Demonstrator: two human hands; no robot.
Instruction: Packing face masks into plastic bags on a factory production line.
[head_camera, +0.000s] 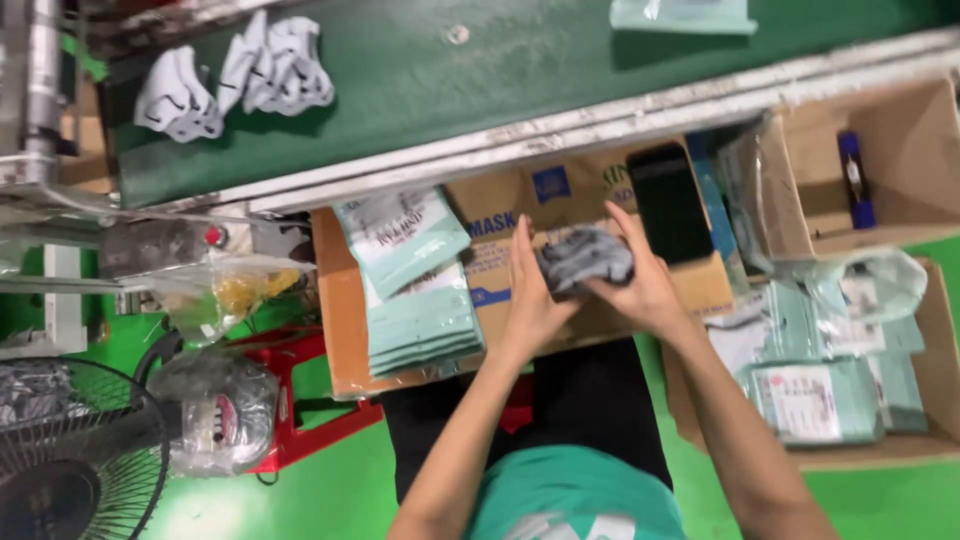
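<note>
Both my hands hold a stack of grey face masks (585, 256) above a cardboard sheet (345, 320) on my lap. My left hand (530, 290) presses flat against the stack's left side. My right hand (645, 280) wraps over its right side and top. Pale green mask pouches (415, 290) lie fanned out left of my hands. A black phone (668, 200) rests just beyond my right hand.
A green conveyor belt (450, 80) runs across the top with loose grey masks (240, 75) on it. A carton of filled green pouches (830, 380) sits at the right, an open box (870, 160) above it. A fan (70, 460) and red stool (300, 400) stand at the left.
</note>
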